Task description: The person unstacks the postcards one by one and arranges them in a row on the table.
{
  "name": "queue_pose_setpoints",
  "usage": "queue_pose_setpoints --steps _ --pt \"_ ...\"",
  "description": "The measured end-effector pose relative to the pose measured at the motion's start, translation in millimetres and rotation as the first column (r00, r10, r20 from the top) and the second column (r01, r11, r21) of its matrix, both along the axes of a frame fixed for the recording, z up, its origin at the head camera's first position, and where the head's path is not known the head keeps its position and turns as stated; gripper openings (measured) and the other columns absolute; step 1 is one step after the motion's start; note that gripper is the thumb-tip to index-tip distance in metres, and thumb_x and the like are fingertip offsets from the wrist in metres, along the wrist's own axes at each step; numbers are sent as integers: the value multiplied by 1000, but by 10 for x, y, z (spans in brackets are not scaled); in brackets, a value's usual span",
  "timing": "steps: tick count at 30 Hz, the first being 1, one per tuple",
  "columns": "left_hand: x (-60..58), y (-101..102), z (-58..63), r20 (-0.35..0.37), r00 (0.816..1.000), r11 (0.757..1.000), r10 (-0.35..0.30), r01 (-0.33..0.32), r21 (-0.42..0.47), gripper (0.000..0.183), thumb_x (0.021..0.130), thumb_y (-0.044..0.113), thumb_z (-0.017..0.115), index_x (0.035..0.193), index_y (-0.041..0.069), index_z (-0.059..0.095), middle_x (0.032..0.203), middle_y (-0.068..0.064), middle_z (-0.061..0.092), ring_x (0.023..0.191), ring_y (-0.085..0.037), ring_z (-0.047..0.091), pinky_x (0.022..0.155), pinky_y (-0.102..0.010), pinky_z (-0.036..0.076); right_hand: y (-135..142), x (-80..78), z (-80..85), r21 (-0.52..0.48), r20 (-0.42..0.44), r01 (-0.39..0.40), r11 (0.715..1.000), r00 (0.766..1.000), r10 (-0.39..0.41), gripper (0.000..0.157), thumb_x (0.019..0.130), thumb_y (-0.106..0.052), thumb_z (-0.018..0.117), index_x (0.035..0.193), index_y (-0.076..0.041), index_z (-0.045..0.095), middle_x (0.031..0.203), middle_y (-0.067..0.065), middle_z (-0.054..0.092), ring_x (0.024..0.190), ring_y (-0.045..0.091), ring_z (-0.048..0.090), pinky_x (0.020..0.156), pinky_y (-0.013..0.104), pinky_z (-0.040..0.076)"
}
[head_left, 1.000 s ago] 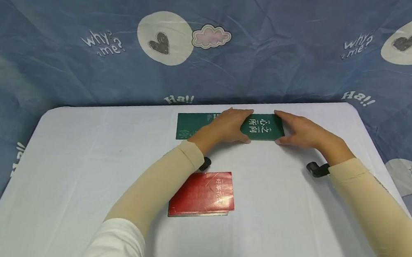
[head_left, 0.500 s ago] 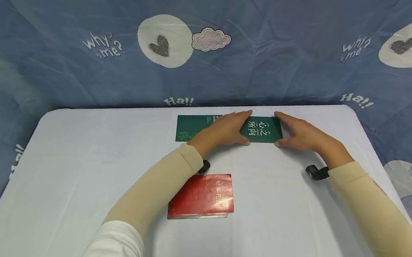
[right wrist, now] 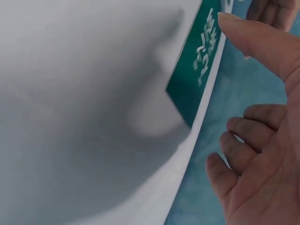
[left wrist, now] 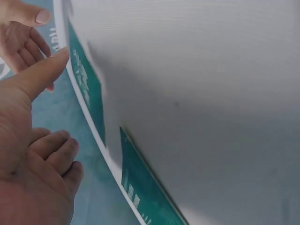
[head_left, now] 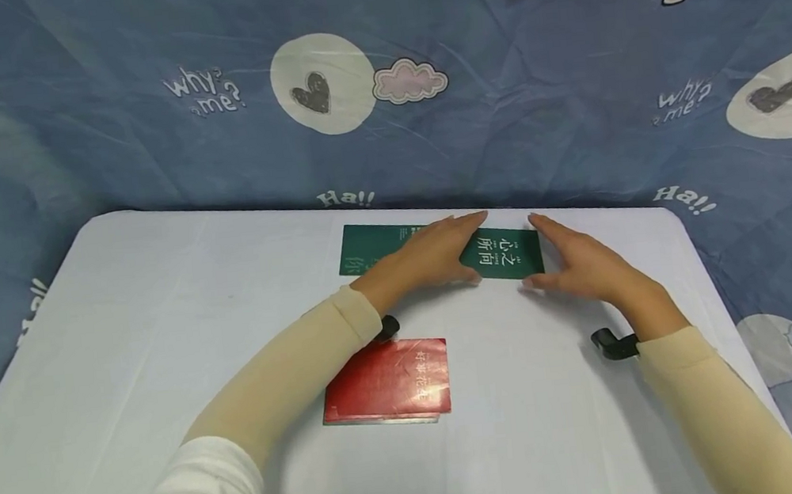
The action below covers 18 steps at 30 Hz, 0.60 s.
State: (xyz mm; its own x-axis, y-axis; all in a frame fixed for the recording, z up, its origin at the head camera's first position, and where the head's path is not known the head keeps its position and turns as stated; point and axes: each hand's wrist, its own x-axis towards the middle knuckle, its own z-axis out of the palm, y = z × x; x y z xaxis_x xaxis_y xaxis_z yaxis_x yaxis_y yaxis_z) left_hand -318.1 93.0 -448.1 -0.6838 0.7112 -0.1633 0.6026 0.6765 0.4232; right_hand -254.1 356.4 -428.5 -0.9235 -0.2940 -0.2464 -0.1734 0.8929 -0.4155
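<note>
A green card with white characters [head_left: 504, 252] lies flat near the table's far edge, between my two hands. My left hand [head_left: 432, 253] hovers at its left end with thumb and fingers spread, covering part of it. At its right end is my right hand [head_left: 583, 261], also spread; its thumb is just off the card's near edge. In both wrist views the hands appear above the card and grip nothing. Another green card [head_left: 370, 245] lies to the left, partly behind my left hand; the left wrist view shows a gap between the two cards.
A red card or booklet [head_left: 388, 383] lies nearer on the white-covered table [head_left: 542, 424], partly under my left forearm, with other layers showing beneath it. A blue printed cloth [head_left: 497, 110] hangs behind the table.
My right thumb has come away from the green card's near edge, and the right hand has loosened. The left hand has barely moved; both cards stay in place. The view has tilted slightly.
</note>
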Motion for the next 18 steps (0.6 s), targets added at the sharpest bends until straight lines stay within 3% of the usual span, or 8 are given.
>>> queue_pose_setpoints --steps 10,18 --pt "98 -163 107 -61 998 997 -24 28 68 103 89 52 81 168 15 24 170 -3 31 155 -27 29 127 -39 20 -141 169 146 15 -43 -20 1000 999 20 110 89 -59 78 168 -12 17 171 16 23 152 43 30 119 65 29" --pt "244 -282 234 -118 992 994 -44 55 94 97 93 51 77 166 12 27 168 -5 35 155 -22 31 127 -35 19 -295 322 254 12 -101 -54 998 993 55 108 89 -63 75 168 -13 21 173 9 21 155 37 28 117 63 34"
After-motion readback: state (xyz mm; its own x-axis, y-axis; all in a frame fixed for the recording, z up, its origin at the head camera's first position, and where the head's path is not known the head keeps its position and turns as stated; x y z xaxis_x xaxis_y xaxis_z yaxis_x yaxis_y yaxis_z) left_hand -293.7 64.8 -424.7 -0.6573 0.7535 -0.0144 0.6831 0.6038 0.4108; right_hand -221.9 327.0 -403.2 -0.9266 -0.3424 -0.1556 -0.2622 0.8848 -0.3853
